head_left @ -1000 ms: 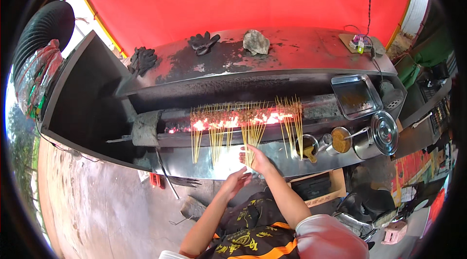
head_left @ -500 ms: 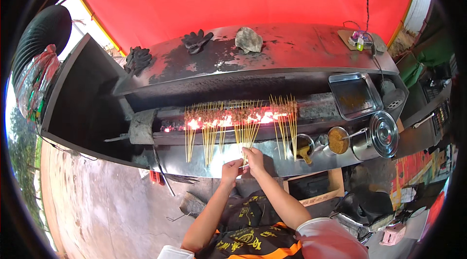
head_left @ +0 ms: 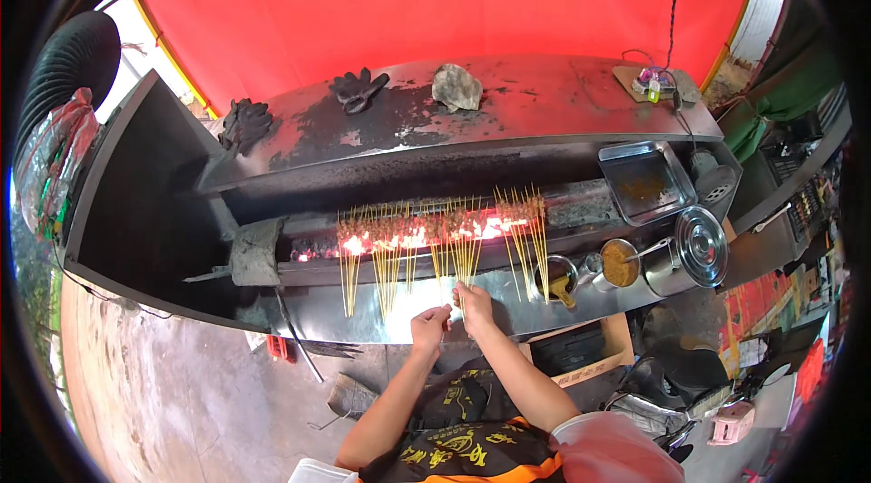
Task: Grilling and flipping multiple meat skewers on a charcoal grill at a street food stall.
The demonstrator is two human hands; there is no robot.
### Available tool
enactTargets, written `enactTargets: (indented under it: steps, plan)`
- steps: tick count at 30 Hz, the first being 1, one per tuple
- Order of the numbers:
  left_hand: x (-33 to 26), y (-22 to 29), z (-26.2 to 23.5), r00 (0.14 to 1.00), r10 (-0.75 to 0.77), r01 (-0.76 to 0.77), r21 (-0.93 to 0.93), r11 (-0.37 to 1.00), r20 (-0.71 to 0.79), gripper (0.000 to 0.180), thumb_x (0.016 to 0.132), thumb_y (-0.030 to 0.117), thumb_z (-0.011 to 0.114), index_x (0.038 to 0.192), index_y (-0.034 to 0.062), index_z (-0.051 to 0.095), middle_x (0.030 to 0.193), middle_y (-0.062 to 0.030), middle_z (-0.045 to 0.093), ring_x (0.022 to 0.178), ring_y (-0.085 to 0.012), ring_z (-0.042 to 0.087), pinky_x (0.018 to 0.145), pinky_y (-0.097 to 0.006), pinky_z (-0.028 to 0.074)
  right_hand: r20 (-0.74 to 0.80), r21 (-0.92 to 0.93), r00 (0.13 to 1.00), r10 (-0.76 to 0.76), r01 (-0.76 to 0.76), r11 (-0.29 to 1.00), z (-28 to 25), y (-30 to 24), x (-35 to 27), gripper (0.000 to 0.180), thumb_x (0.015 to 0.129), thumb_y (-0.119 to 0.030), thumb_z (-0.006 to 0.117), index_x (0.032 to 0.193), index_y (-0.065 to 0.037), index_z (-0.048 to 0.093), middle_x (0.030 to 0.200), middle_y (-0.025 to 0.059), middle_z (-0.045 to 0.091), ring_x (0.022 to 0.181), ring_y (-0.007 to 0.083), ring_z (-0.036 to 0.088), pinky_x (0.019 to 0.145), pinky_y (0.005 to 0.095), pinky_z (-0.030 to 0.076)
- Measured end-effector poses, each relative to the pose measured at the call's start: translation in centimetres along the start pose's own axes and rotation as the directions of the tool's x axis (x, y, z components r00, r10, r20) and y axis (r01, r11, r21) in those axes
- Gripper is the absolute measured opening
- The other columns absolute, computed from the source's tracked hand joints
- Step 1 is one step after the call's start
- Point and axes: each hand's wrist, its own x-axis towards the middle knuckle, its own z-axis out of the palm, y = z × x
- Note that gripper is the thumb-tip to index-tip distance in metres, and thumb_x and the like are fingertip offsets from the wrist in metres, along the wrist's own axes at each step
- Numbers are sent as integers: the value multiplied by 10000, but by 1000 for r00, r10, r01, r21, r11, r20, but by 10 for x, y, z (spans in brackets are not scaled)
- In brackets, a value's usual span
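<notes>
Head view: right hand (head_left: 474,309) reaches forward, pinching skewers (head_left: 464,254); left hand (head_left: 429,327) (curled just beside) has a grip I cannot tell.

- a red sheet (head_left: 435,7) spans the back, with yellow strips (head_left: 161,36) along its sides
- green cloth (head_left: 771,116) hangs at right
- pale, stained floor (head_left: 200,392) at lower left
- daylight and greenery (head_left: 36,292) show at the far left edge

Front ledge (head_left: 313,303) offers passage between the metal rod (head_left: 296,335) and leftmost skewers (head_left: 349,286); narrower gap right of the right hand (head_left: 474,309), before the next skewers (head_left: 542,252). Live coals (head_left: 355,244) behind and a brush-holding pot (head_left: 547,271) at right obstruct.
</notes>
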Motion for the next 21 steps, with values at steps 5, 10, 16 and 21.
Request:
enactTargets:
  steps: [5,10,16,21]
  plan:
    - [-3,6,8,999,10,-12,-42,999,-42,152,827,115,668,787,-30,645,660,-42,591,542,-101,514,495,-238,413,-24,25,1000,-16,17,1000,5,9,-2,203,901,-180,578,794,-8,585,719,52,571,637,136,520,608,272,426]
    - [4,14,15,1000,10,-9,-60,998,6,157,818,115,674,817,-39,648,685,-41,601,568,-101,519,508,-241,425,-70,-85,989,-127,121,989,6,11,3,233,921,-204,551,767,-30,532,671,29,518,555,124,481,501,265,387]
    - [-1,7,13,1000,-3,2,-44,999,-6,148,841,104,653,784,-33,637,630,-48,590,511,-98,506,469,-230,397,-68,-153,993,-92,80,985,6,3,-2,242,931,-209,529,755,-46,499,559,-11,422,437,76,363,391,246,281]
    - [5,3,11,999,-31,31,-22,999,9,169,848,127,655,797,-33,637,640,-50,590,512,-100,510,467,-231,404,-26,-164,999,-38,33,986,6,-10,-10,258,929,-242,531,769,-41,499,541,-7,421,417,76,353,377,245,270]
